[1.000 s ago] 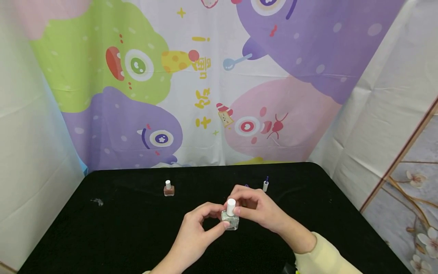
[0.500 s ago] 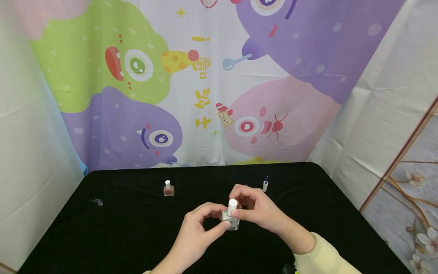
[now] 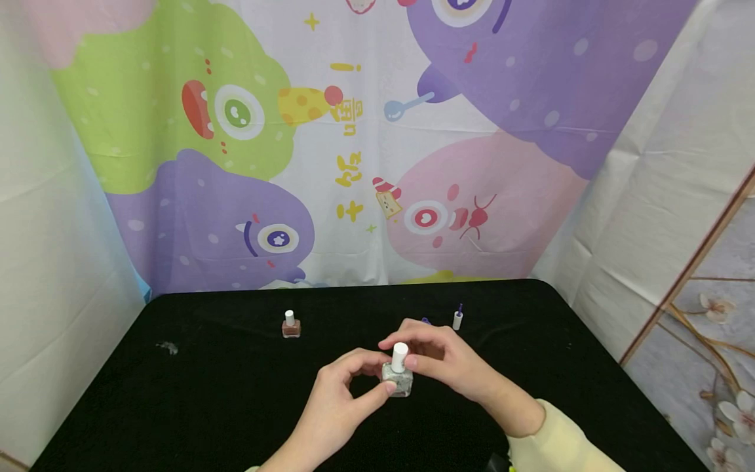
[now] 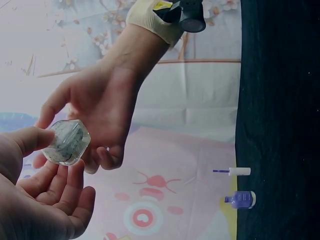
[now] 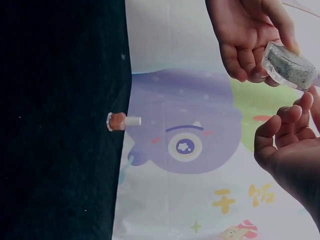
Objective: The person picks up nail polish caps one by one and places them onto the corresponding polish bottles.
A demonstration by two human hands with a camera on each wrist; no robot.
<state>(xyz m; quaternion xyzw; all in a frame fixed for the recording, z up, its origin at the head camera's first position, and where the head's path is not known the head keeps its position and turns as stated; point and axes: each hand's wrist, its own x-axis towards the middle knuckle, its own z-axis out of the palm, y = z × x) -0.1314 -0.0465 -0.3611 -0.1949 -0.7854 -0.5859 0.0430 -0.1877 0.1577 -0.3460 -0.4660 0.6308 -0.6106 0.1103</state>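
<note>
A square clear bottle of speckled, glittery nail polish (image 3: pixel 401 383) is held upright above the black table. My left hand (image 3: pixel 345 387) pinches its glass body between thumb and fingers; the left wrist view shows the bottle's underside (image 4: pixel 67 144). My right hand (image 3: pixel 451 360) is at the white cap (image 3: pixel 399 357), thumb against its near right side and forefinger reaching behind it. The cap sits on the bottle. In the right wrist view the speckled glass (image 5: pixel 290 67) lies between both hands, and the cap is mostly cut off at the frame's edge.
A brownish-pink nail polish bottle (image 3: pixel 291 329) with white cap stands at the back left of the black table (image 3: pixel 194 406). Toward the back right are an uncapped purple bottle (image 4: pixel 243 200) and its upright brush cap (image 3: pixel 457 320). A small clear scrap (image 3: pixel 168 347) lies far left.
The right hand's fingers have shifted around the cap, drawing back and then reaching forward past it again. The bottle and left hand have barely moved.
</note>
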